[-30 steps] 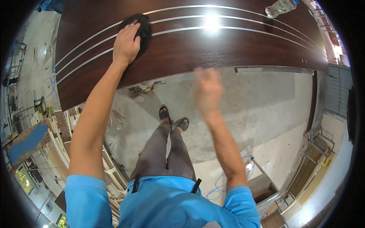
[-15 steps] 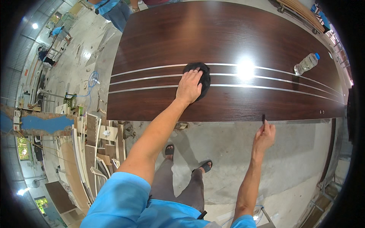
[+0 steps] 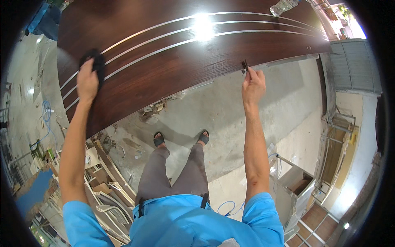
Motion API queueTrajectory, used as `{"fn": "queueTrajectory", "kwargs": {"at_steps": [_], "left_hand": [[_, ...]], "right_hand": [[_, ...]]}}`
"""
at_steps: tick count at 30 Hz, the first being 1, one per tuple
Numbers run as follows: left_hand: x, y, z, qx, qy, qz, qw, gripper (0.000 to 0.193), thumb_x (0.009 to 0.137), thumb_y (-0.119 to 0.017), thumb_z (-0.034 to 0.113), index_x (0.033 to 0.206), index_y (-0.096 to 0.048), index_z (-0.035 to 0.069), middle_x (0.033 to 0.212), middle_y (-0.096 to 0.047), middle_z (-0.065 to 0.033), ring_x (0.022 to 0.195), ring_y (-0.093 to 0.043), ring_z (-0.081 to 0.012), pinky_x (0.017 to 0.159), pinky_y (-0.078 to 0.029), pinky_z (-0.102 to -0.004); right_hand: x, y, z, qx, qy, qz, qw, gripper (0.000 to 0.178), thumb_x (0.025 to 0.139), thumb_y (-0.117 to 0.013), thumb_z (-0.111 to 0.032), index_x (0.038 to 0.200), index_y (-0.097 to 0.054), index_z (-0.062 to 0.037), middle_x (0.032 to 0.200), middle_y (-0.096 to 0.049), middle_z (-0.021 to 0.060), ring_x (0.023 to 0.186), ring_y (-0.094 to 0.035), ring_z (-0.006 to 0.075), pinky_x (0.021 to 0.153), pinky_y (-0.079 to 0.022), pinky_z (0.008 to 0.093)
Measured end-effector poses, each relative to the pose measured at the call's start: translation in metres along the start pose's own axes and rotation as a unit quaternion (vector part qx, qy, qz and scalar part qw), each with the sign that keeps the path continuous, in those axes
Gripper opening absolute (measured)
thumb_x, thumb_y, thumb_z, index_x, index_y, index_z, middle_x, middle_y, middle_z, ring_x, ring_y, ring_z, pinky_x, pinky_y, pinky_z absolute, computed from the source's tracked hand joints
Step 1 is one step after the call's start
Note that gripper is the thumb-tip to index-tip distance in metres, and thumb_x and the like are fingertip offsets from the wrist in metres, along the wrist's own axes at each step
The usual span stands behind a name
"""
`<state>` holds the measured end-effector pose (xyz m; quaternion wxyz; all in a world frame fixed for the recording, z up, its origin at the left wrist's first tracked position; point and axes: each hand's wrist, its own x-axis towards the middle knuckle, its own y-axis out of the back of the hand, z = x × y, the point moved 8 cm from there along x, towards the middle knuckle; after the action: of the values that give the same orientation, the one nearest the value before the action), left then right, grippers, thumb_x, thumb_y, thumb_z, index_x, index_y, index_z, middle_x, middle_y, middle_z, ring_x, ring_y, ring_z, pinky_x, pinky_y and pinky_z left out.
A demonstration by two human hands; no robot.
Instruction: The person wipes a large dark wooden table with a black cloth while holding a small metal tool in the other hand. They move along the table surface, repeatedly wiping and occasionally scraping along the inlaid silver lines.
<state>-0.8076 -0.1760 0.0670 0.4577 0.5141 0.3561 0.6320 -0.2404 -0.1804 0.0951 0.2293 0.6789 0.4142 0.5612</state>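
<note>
A dark brown wood-grain panel, like a door, lies flat before me with three silvery strips along its length. Near its left end my left hand holds a bunched black cloth against the surface, across the strips; hand and cloth are slightly smeared by motion. At the panel's near edge my right hand pinches a small, dark, flat piece between thumb and fingers. Its exact kind is too small to make out. A clear plastic bottle lies on the far right part of the panel.
Scrap boards and frames lean together at the lower left. A blue hose lies coiled on the concrete floor. To the lower right stands a box-like cabinet. Another person's blue clothing shows at the upper left.
My left hand has slid the black cloth left along the strips toward the panel's left end. My right hand still pinches the dark piece by the near edge. The view has turned.
</note>
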Motion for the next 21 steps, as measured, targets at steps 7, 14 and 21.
{"fn": "queueTrajectory", "kwargs": {"at_steps": [7, 14, 21], "left_hand": [[-0.026, -0.005, -0.047, 0.023, 0.023, 0.099, 0.995, 0.047, 0.097, -0.056, 0.009, 0.143, -0.06, -0.002, 0.151, -0.059, -0.0213, 0.137, -0.056, -0.0413, 0.116, -0.042, -0.0488], [-0.021, 0.001, -0.04, 0.031, 0.058, 0.05, 0.997, 0.047, 0.098, -0.055, 0.011, 0.143, -0.06, -0.001, 0.153, -0.058, -0.0204, 0.139, -0.054, -0.041, 0.118, -0.041, -0.0484], [-0.023, 0.001, -0.042, 0.013, 0.043, 0.074, 0.996, 0.046, 0.098, -0.055, 0.01, 0.142, -0.061, -0.001, 0.15, -0.06, -0.0205, 0.139, -0.055, -0.0406, 0.118, -0.041, -0.0481]], "right_hand": [[-0.101, -0.022, -0.167, 0.161, 0.104, -0.127, 0.973, 0.033, 0.084, -0.072, 0.003, 0.114, -0.078, -0.0086, 0.091, -0.064, 0.0115, 0.087, -0.065, 0.0305, 0.071, -0.055, 0.0436], [-0.018, 0.001, -0.086, 0.002, 0.042, -0.012, 0.999, 0.025, 0.086, -0.07, 0.0, 0.109, -0.076, -0.0064, 0.09, -0.063, 0.0103, 0.084, -0.064, 0.0306, 0.068, -0.055, 0.042], [-0.115, -0.019, -0.191, 0.196, 0.09, -0.115, 0.97, 0.035, 0.081, -0.071, 0.004, 0.115, -0.076, -0.0055, 0.089, -0.062, 0.0106, 0.087, -0.064, 0.0305, 0.07, -0.055, 0.0431]]}}
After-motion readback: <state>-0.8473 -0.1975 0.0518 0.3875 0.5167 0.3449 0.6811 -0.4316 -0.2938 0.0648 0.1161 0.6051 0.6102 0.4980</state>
